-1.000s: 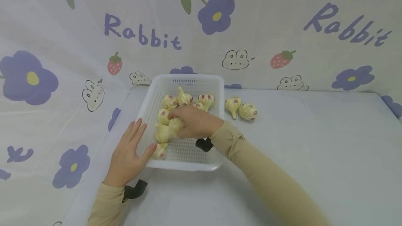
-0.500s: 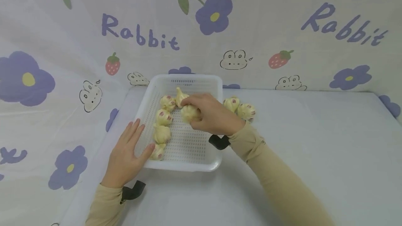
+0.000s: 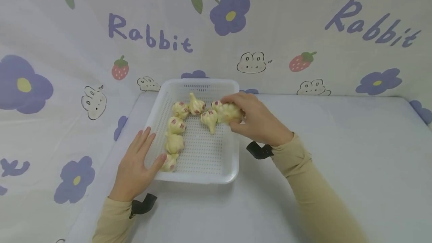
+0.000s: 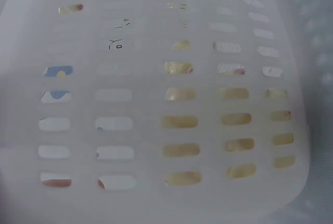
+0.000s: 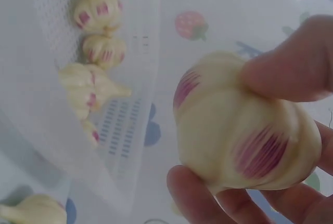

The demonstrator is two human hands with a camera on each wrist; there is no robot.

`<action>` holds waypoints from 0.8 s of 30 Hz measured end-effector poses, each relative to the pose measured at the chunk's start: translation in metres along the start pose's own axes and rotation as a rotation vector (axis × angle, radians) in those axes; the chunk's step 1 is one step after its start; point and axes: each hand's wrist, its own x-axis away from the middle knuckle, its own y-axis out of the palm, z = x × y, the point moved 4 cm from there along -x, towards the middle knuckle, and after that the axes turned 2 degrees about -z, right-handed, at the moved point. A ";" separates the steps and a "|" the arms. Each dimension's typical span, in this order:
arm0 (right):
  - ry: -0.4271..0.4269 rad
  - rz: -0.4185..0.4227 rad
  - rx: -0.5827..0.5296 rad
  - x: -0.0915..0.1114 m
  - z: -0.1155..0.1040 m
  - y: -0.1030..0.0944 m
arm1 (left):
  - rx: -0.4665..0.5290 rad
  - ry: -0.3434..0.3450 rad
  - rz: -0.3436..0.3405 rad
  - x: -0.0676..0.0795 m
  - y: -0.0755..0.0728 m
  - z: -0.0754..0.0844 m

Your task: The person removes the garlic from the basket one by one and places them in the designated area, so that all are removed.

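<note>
My right hand (image 3: 260, 119) grips a pale garlic bulb (image 5: 244, 130) with purple streaks, thumb on one side and fingers on the other. In the head view this bulb is over the right rim of a white slotted plastic basket (image 3: 202, 179). Several more garlic bulbs (image 3: 177, 125) lie in the basket, along its left side and towards the back. My left hand (image 3: 135, 168) rests at the basket's front left corner with straight fingers, the thumb over the rim beside a bulb. The left wrist view shows only the basket's slotted wall (image 4: 140, 109), with yellowish bulbs behind it.
A garlic bulb (image 5: 39, 211) outside the basket shows at the lower left of the right wrist view; my right hand covers that spot in the head view. The white table (image 3: 337, 160) ends at the back against a printed cloth (image 3: 276, 21).
My right hand has lifted a garlic bulb from inside the basket and carried it right, to the right rim. My left hand and the basket have stayed in place.
</note>
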 end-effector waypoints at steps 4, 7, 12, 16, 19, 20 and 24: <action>0.033 0.034 -0.004 0.012 0.010 -0.009 | -0.001 0.001 -0.001 0.000 -0.001 0.000; 0.049 0.055 -0.016 0.019 0.019 -0.014 | 0.001 0.001 0.000 0.000 0.000 0.000; 0.073 0.079 -0.028 0.030 0.033 -0.021 | 0.003 0.000 -0.002 -0.001 0.001 -0.001; 0.089 0.093 -0.020 0.037 0.044 -0.025 | 0.003 -0.002 0.000 0.000 0.000 -0.001; 0.107 0.103 -0.011 0.040 0.051 -0.030 | 0.002 -0.001 0.007 0.000 0.000 -0.001; 0.112 0.106 -0.005 0.041 0.054 -0.032 | 0.004 -0.001 0.008 0.001 0.000 -0.001; 0.133 0.123 0.017 0.045 0.063 -0.038 | 0.007 -0.001 0.007 0.001 0.001 0.000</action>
